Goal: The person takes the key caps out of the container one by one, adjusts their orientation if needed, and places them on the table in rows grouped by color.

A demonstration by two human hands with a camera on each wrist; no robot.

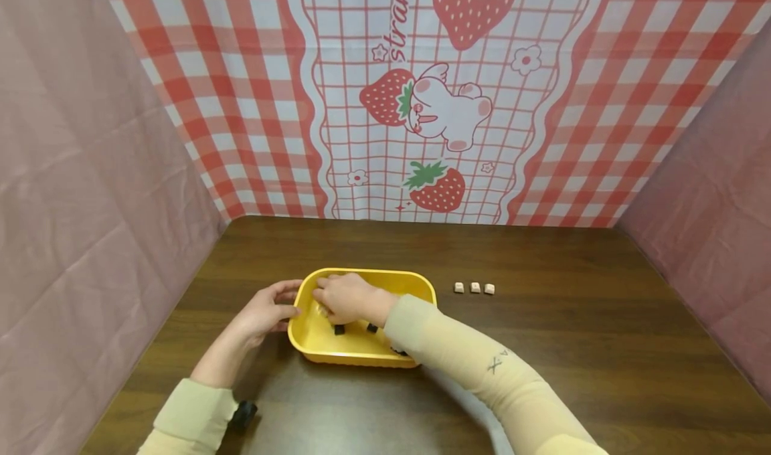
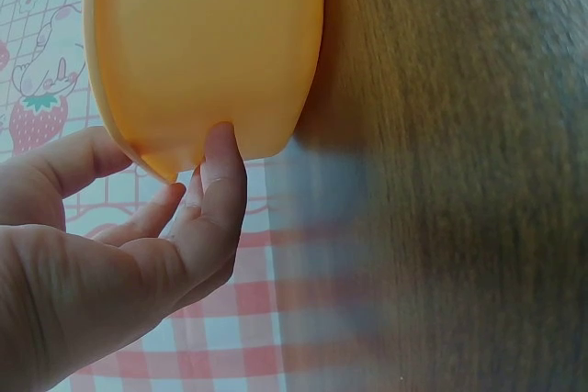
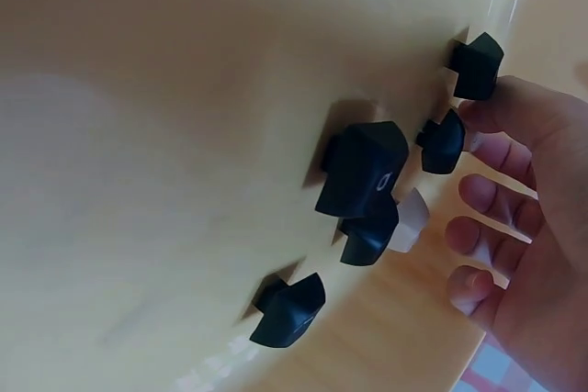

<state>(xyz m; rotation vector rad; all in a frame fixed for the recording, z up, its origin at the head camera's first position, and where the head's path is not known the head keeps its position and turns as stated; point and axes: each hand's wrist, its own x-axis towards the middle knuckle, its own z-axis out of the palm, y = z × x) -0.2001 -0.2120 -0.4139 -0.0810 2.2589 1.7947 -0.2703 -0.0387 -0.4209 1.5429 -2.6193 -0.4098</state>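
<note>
A yellow plastic basin (image 1: pixel 361 359) stands on the table, and my left hand (image 1: pixel 265 314) grips its left end, thumb and fingers spread around the wall. My right hand (image 1: pixel 346 296) reaches down into the basin near its left end. Several black keycaps (image 3: pixel 363 172) lie scattered on the basin floor, along with a pale keycap (image 3: pixel 413 220) partly behind a black one. In the right wrist view, my loosely bent thumb and fingertips are right at a small black keycap (image 3: pixel 443 144), with nothing visibly held between them. My right forearm hides part of the basin's right side.
Three cream keycaps (image 1: pixel 475 288) sit in a short row on the brown wooden table (image 1: pixel 578 348), right of the basin. A red-and-white checked strawberry cloth (image 1: pixel 253 107) hangs behind the table. Pink cloth (image 1: pixel 90 174) hangs along both sides.
</note>
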